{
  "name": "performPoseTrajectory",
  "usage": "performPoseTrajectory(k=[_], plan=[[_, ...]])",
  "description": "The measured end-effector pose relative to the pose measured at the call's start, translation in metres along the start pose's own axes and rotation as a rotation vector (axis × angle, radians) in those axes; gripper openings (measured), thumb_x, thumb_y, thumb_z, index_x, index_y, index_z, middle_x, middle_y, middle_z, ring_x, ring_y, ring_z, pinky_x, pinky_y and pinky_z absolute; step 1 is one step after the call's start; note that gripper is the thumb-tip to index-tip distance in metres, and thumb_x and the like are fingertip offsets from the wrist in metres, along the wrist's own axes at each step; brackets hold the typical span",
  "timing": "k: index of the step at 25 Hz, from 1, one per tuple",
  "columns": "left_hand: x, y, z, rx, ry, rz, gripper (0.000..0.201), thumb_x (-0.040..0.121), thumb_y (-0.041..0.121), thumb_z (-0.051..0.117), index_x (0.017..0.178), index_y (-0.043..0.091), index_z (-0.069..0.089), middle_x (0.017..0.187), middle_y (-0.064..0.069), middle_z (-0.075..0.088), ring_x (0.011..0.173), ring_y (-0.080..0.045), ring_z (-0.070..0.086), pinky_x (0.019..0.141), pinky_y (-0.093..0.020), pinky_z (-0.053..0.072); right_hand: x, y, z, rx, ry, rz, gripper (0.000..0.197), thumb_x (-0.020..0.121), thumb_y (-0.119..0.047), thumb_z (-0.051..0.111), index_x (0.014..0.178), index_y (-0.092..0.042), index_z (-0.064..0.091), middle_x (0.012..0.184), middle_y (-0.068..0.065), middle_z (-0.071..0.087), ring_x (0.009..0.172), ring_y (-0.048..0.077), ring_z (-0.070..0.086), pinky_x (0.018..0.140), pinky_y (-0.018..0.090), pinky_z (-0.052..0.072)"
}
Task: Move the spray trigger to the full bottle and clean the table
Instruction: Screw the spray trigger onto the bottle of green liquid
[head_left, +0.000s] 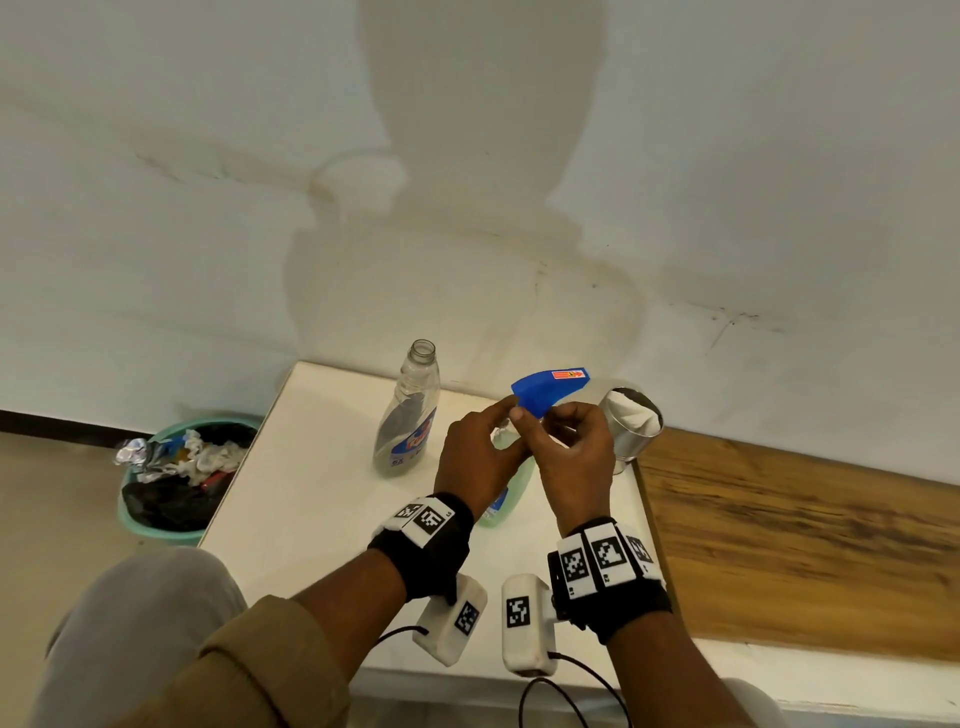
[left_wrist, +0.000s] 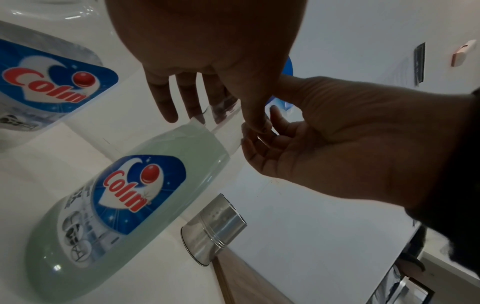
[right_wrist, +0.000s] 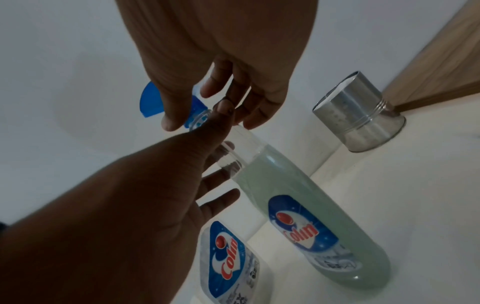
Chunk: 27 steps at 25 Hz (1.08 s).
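The blue spray trigger (head_left: 550, 387) sits atop the neck of the full bottle (head_left: 511, 493), which holds pale green liquid and stands on the white table (head_left: 311, 467). My right hand (head_left: 550, 426) pinches the trigger's collar (right_wrist: 194, 115) between thumb and fingers. Just left of it, my left hand (head_left: 511, 410) holds the bottle's clear neck (left_wrist: 226, 115) with its thumb in front and fingers behind. In the head view both hands hide most of this bottle. The empty bottle (head_left: 410, 410) stands uncapped to the left, apart from both hands.
A steel cup (head_left: 634, 421) with a white cloth in it stands right of the hands, against the wall. A wooden surface (head_left: 779, 519) adjoins the table on the right. On the floor to the left is a green bin (head_left: 176, 478) full of rubbish.
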<state>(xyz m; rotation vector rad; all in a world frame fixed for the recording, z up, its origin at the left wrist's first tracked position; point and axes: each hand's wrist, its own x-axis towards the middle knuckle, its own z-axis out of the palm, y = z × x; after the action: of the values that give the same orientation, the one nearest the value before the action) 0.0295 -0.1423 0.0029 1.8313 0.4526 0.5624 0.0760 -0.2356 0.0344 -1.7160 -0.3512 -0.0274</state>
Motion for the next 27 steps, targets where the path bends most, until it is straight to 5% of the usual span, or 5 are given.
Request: performPoseTrajectory(k=[3, 7, 12, 20, 27], plan=[[0.002, 0.003, 0.000, -0.006, -0.025, -0.043, 0.058, 0.082, 0.048, 0.061, 0.135, 0.028, 0.049, 0.120, 0.000, 0.067, 0.110, -0.013, 0.060, 0.098, -0.030, 0.045, -0.001, -0.002, -0.009, 0.042, 0.010, 0.029, 0.059, 0.069, -0.031, 0.085, 0.111, -0.014, 0.048, 0.100, 0.002, 0.064, 0.092, 0.020, 0.069, 0.077, 0.032, 0.059], [0.002, 0.004, 0.000, -0.003, -0.029, -0.031, 0.060, 0.080, 0.048, 0.063, 0.135, 0.025, 0.050, 0.122, -0.001, 0.066, 0.110, -0.015, 0.060, 0.100, -0.033, 0.045, 0.010, -0.006, -0.018, -0.018, -0.075, 0.002, 0.071, 0.076, -0.025, 0.081, 0.135, -0.022, 0.042, 0.126, -0.004, 0.055, 0.110, 0.014, 0.058, 0.075, 0.018, 0.050], [0.002, 0.003, 0.000, 0.012, -0.018, 0.013, 0.058, 0.078, 0.053, 0.063, 0.131, 0.033, 0.052, 0.117, 0.003, 0.069, 0.107, -0.011, 0.061, 0.096, -0.032, 0.048, 0.019, -0.001, -0.014, 0.077, -0.182, 0.077, 0.069, 0.076, -0.017, 0.081, 0.135, -0.023, 0.047, 0.128, 0.003, 0.064, 0.122, 0.020, 0.058, 0.103, 0.045, 0.048], [0.003, 0.003, 0.000, 0.008, -0.021, 0.000, 0.053, 0.081, 0.047, 0.062, 0.131, 0.031, 0.052, 0.118, 0.001, 0.068, 0.108, -0.014, 0.061, 0.098, -0.034, 0.046, 0.020, -0.003, -0.015, 0.001, -0.197, -0.014, 0.055, 0.076, -0.019, 0.081, 0.126, -0.019, 0.058, 0.116, -0.001, 0.067, 0.106, 0.010, 0.063, 0.083, 0.019, 0.051], [0.002, 0.001, 0.002, 0.008, -0.006, 0.021, 0.053, 0.079, 0.047, 0.065, 0.129, 0.032, 0.054, 0.116, 0.005, 0.069, 0.100, -0.006, 0.059, 0.094, -0.031, 0.048, 0.021, -0.007, -0.013, -0.034, -0.192, -0.074, 0.053, 0.077, -0.017, 0.081, 0.124, -0.017, 0.058, 0.113, 0.000, 0.067, 0.101, 0.012, 0.066, 0.075, 0.017, 0.055]])
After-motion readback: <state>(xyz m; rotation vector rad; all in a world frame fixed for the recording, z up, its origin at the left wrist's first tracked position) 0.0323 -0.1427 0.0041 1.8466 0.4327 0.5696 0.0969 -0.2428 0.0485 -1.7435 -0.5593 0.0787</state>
